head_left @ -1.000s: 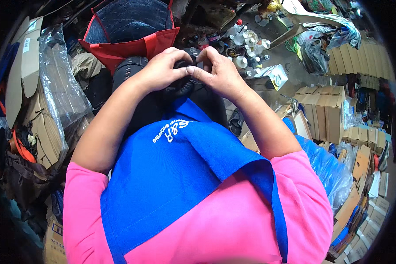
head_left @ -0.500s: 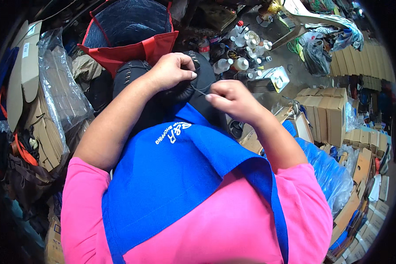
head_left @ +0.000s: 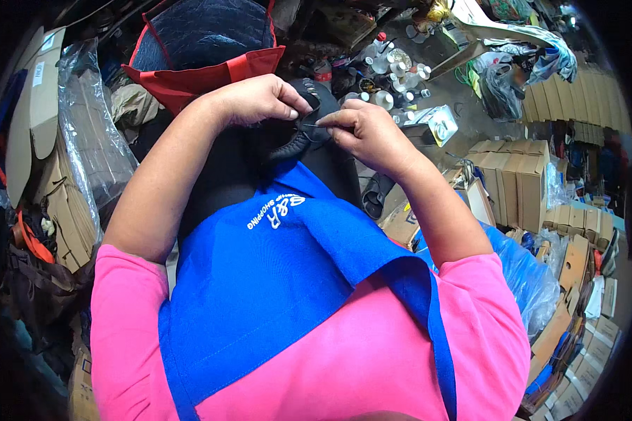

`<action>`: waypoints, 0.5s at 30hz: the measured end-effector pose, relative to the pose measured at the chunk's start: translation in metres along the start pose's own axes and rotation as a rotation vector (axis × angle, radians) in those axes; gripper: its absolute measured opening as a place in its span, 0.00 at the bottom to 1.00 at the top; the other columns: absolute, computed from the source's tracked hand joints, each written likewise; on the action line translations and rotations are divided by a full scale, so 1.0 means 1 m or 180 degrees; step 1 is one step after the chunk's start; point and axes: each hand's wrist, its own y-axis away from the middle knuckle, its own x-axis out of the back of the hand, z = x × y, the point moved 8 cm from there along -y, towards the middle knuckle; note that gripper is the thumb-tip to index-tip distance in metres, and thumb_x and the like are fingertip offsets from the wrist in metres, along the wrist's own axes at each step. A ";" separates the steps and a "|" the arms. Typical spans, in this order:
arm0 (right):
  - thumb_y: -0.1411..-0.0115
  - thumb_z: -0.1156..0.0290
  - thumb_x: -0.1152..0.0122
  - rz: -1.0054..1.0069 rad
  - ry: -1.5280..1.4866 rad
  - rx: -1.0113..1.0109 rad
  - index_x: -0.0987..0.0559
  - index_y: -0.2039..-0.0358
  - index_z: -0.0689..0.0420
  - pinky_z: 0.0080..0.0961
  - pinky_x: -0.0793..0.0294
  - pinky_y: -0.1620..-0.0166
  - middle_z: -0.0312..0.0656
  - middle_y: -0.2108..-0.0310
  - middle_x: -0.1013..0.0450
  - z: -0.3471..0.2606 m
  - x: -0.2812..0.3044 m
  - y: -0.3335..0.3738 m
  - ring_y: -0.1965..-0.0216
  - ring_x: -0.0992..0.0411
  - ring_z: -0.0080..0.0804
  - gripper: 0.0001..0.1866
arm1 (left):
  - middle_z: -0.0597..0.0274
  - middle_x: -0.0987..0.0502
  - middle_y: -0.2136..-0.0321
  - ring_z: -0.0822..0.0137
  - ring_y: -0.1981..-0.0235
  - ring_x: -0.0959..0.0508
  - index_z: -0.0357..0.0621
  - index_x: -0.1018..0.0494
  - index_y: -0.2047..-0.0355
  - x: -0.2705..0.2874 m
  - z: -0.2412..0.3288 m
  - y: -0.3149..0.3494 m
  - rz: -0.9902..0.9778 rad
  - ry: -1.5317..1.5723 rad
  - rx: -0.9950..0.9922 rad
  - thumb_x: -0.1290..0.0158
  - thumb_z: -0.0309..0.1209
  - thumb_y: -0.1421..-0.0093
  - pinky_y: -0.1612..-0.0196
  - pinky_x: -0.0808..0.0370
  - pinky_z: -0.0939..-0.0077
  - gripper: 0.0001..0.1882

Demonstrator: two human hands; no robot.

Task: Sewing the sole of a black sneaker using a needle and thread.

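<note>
A black, shoe-like piece (head_left: pixel 291 149) with a ribbed edge lies over my dark-clad lap, and light stitches run along its far rim. My left hand (head_left: pixel 260 98) is closed at its left side, thumb and fingers pinching the rim. On the other side my right hand (head_left: pixel 365 133) is closed in a pinch, holding a thin dark strand (head_left: pixel 309 125) that reaches the piece. Whether the strand is a needle or a thread I cannot tell. A blue apron (head_left: pixel 260 281) covers my front just below.
Beyond my lap stands an open red bag (head_left: pixel 253 64) with a silvery lining. Several plastic bottles (head_left: pixel 383 100) crowd the floor ahead. Cardboard boxes (head_left: pixel 519 175) and wrapped bundles stack at the right; cardboard and clear plastic (head_left: pixel 95 133) lean at the left.
My right hand has moved up and left, close to the black piece; the strand between the hands now looks shorter. My left hand has shifted slightly, and more of the piece shows.
</note>
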 end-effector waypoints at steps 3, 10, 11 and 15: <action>0.50 0.71 0.43 -0.0074 0.0164 -0.0077 0.18 0.66 0.54 0.33 0.26 0.60 0.46 0.69 0.27 -0.002 0.002 -0.002 0.65 0.26 0.44 0.11 | 0.61 0.23 0.63 0.70 0.59 0.25 0.37 0.24 0.55 -0.001 0.002 0.001 -0.0033 -0.0053 0.0074 0.47 0.23 0.47 0.51 0.31 0.77 0.17; 0.49 0.74 0.42 -0.0057 0.0172 0.0151 0.18 0.64 0.56 0.30 0.27 0.63 0.45 0.71 0.27 -0.005 0.000 -0.008 0.67 0.26 0.39 0.11 | 0.60 0.24 0.64 0.68 0.60 0.25 0.38 0.23 0.56 0.001 -0.004 -0.005 -0.0037 -0.0224 0.0196 0.48 0.23 0.47 0.51 0.31 0.75 0.17; 0.48 0.74 0.41 -0.0078 0.0167 0.0216 0.18 0.64 0.55 0.30 0.27 0.63 0.44 0.71 0.27 -0.006 -0.001 -0.010 0.67 0.26 0.38 0.11 | 0.60 0.24 0.64 0.68 0.60 0.25 0.38 0.23 0.56 0.001 -0.004 -0.006 -0.0062 -0.0247 0.0207 0.48 0.23 0.47 0.51 0.31 0.75 0.16; 0.46 0.72 0.39 -0.0196 -0.0024 0.0251 0.18 0.63 0.54 0.28 0.27 0.63 0.43 0.71 0.27 0.002 -0.005 -0.016 0.68 0.26 0.36 0.09 | 0.61 0.24 0.64 0.68 0.60 0.25 0.39 0.23 0.57 0.001 0.004 -0.006 -0.0042 -0.0371 0.0075 0.46 0.24 0.47 0.51 0.31 0.75 0.16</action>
